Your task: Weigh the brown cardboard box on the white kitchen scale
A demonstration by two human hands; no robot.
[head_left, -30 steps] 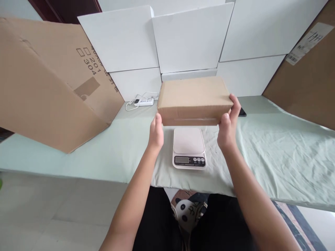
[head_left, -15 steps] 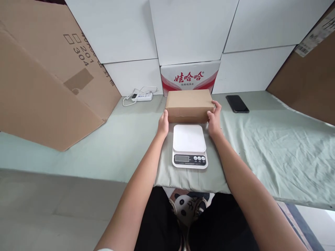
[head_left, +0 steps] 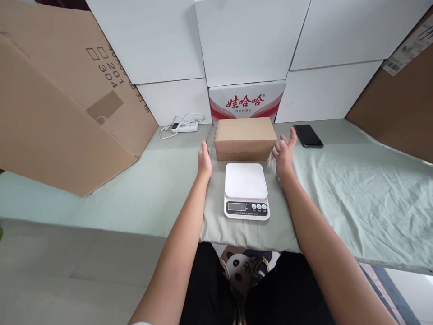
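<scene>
Cardboard box [head_left: 245, 136] sits between left hand [head_left: 204, 160] and right hand [head_left: 284, 153]; both grips wide, empty. Long axis runs hand to hand.

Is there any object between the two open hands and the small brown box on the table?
Nothing visible. The left hand and right hand are open on either side of the brown box, each a little apart from it, with only green cloth in the gaps. The scale sits in front of the box, between the wrists.
</scene>
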